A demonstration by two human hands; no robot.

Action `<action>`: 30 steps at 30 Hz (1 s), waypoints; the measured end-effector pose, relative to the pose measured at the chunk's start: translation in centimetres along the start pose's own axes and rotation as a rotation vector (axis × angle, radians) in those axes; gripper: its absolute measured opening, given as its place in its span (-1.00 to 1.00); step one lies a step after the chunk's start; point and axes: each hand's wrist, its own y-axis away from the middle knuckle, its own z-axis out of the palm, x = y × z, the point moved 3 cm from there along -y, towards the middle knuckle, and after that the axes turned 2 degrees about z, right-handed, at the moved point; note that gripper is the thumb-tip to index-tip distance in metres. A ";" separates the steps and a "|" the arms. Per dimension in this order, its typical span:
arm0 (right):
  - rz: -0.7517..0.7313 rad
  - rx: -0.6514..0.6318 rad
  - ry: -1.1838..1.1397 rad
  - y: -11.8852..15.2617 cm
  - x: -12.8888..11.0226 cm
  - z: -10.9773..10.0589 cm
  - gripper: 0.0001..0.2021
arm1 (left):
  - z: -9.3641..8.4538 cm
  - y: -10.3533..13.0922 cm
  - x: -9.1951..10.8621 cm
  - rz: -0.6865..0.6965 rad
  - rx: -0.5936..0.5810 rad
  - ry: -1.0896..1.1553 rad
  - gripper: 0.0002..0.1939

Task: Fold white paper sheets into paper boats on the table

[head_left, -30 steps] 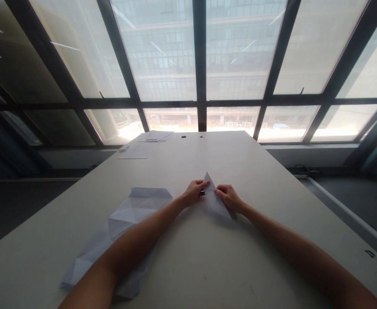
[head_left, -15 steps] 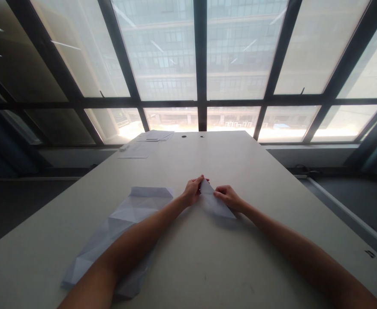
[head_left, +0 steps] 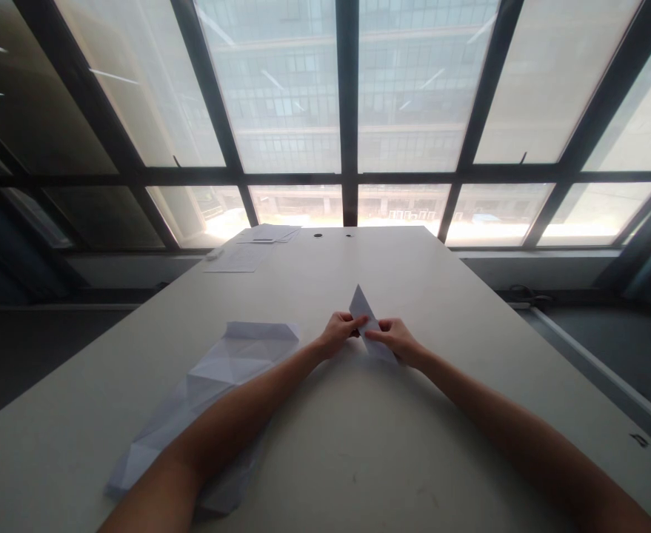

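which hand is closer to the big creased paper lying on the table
Left. The left hand is a little right of the creased paper; the right hand is farther right.

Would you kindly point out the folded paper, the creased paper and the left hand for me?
Folded paper (head_left: 361, 303): head view, on its upper part.
Creased paper (head_left: 211, 370): head view, on its visible middle.
Left hand (head_left: 337, 332): head view, on the back of the hand.

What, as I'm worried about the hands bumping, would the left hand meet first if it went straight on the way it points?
Beyond the folded paper it holds, the left hand would probably meet the right hand first, though depth between them is hard to judge.
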 end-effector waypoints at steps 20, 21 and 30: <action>0.149 -0.208 0.038 0.6 -0.5 0.2 -0.70 | -1.0 -0.4 0.2 0.023 0.153 0.157 -0.54; 0.137 -0.211 0.019 0.5 -0.4 0.2 -0.67 | -0.8 -0.3 0.3 0.001 0.110 0.134 -0.55; 0.065 -0.140 -0.029 0.1 0.5 0.1 -0.57 | 0.5 0.5 0.0 -0.127 -0.142 0.086 -0.58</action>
